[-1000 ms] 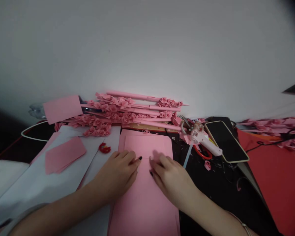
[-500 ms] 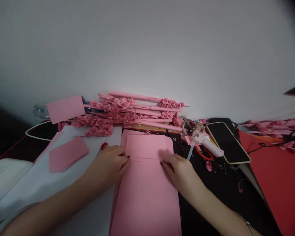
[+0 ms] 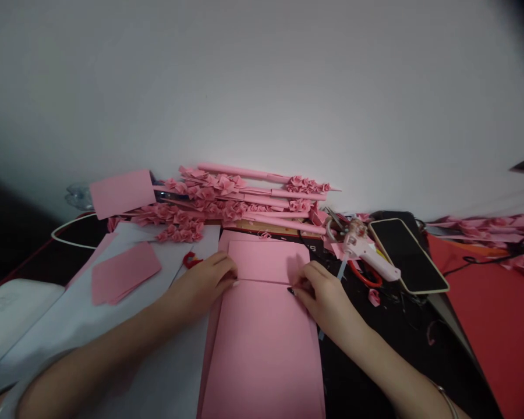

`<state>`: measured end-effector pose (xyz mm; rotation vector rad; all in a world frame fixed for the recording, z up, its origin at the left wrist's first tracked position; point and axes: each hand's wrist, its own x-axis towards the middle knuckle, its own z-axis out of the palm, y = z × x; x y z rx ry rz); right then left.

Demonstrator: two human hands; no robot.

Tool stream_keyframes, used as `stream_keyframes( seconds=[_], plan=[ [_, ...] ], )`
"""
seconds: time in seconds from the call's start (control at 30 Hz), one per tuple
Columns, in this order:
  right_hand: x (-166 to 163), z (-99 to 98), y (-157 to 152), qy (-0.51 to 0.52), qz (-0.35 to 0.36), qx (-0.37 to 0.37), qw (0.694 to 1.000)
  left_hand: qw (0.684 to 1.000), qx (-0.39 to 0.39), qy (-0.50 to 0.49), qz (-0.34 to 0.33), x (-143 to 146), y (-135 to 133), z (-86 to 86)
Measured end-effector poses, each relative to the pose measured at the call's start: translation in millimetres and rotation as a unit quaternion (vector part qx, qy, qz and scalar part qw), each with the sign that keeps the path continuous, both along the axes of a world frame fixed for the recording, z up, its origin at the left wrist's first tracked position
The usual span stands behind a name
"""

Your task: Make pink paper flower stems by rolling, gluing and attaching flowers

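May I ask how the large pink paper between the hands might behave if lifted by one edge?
The large pink paper would probably be light, since its edges look thin. It might sag, being long and flat. It could slide over the pink sheet beneath, whose edge shows at its left.

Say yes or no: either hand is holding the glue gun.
No, the left hand and right hand are at the pink paper; the glue gun lies apart.

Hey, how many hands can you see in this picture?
2. The left hand is at the left end of the line across the pink paper; the right hand is near its right end. I see no others.
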<state>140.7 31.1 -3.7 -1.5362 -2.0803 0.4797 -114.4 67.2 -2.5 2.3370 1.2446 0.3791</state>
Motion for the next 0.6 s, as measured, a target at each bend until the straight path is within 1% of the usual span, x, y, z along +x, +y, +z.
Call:
stream_keyframes(
  seconds=[0.13, 0.23, 0.33, 0.43, 0.5, 0.6],
  plan=[
    [3.0, -2.3, 0.6, 0.009, 0.029, 0.000, 1.000, 0.999, 0.024, 0.033, -0.013, 1.4, -1.4, -1.4],
    [4.8, -3.4, 0.8, -0.007, 0.043, 0.030, 0.999, 0.999, 0.040, 0.020, -0.028, 1.6, -1.2, -2.4],
    [5.7, -4.3, 1.2, -0.036, 0.035, 0.055, 0.997, 0.998, 0.047, -0.007, -0.050, 0.7, 1.3, -4.5],
    [5.7, -5.5, 0.5, -0.072, 0.036, 0.064, 0.995, 0.996, 0.066, -0.020, -0.048, -0.6, 4.4, -7.1],
    [5.7, -6.5, -1.2, -0.097, 0.053, 0.069, 0.992, 0.995, 0.085, -0.012, -0.056, -1.3, 5.2, -8.2],
    [6.0, -7.4, -5.5, -0.124, 0.081, 0.079, 0.986, 0.989, 0.118, 0.025, -0.088, -2.4, 3.4, -6.7]
  ],
)
